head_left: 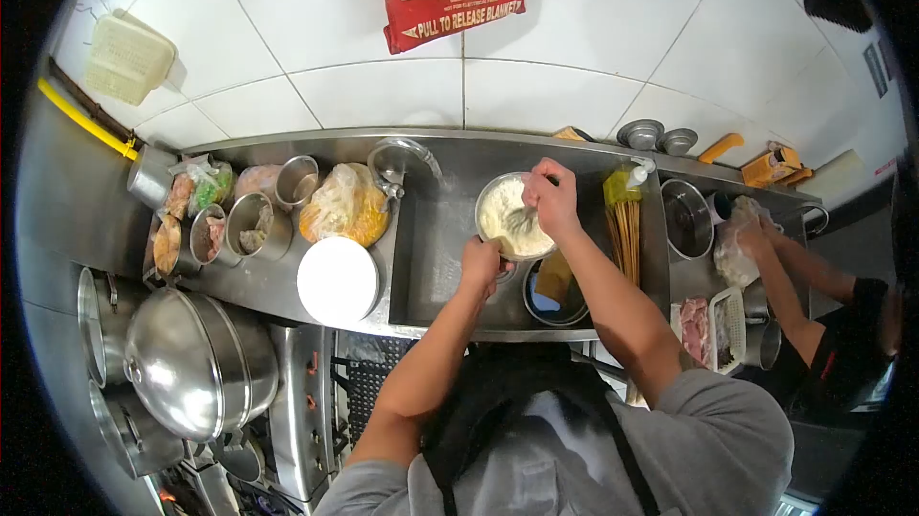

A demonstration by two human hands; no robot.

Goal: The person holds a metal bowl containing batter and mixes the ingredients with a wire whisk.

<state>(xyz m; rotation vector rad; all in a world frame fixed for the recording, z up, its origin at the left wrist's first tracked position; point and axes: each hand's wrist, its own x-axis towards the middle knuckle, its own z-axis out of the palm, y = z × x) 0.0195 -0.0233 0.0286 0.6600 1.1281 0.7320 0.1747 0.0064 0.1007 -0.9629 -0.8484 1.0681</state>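
A round metal bowl (481, 236) with a pale, creamy batter (503, 213) in it is held over the sink basin (431, 296). My left hand (483, 262) is closed on its near left rim. My right hand (552, 195) is closed in a fist above the bowl's right side, gripping what looks like a metal whisk (520, 221) whose grey head sits in the batter; the handle is mostly hidden by the fingers. Just below the bowl in the basin stands a metal pot (581, 315) with a brownish block-like thing (553, 277) in it.
A faucet (394, 181) stands at the basin's left, beside a bag of yellow food (345, 214) and a white round lid or plate (338, 281). Wooden skewers (624, 238) lie at the right. A co-worker's hands (756, 234) hold a plastic bag (735, 258) farther right.
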